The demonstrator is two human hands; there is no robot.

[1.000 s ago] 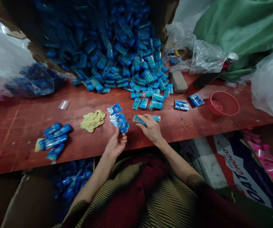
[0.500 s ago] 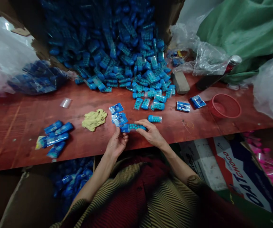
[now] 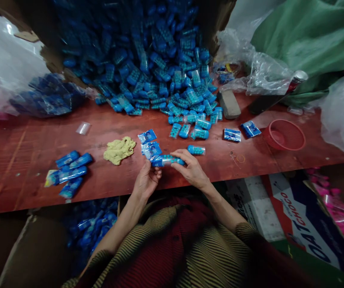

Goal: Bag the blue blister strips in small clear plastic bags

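Note:
Just above the table's front edge, a small clear bottle of blue balls (image 3: 168, 160) lies sideways between my hands. My right hand (image 3: 193, 171) is closed around its right end, fingers over the top and thumb below. A blue printed plastic sleeve (image 3: 156, 162) is around the bottle's left end, pinched by my left hand (image 3: 146, 181) between thumb and fingers. Flat blue sleeves (image 3: 151, 149) lie right behind my left hand. Another filled bottle (image 3: 196, 150) rests on its side behind my right hand.
A large heap of filled bottles (image 3: 160, 80) spills from a carton at the back. Wrapped blue bottles (image 3: 70, 172) and a yellow cloth (image 3: 119, 150) lie left. To the right are folded blue sleeves (image 3: 232, 135), a grey block (image 3: 229, 105) and a red basket (image 3: 300, 138).
Both hands keep almost the same place and grip on the bottle and sleeve. The camera view has shifted slightly.

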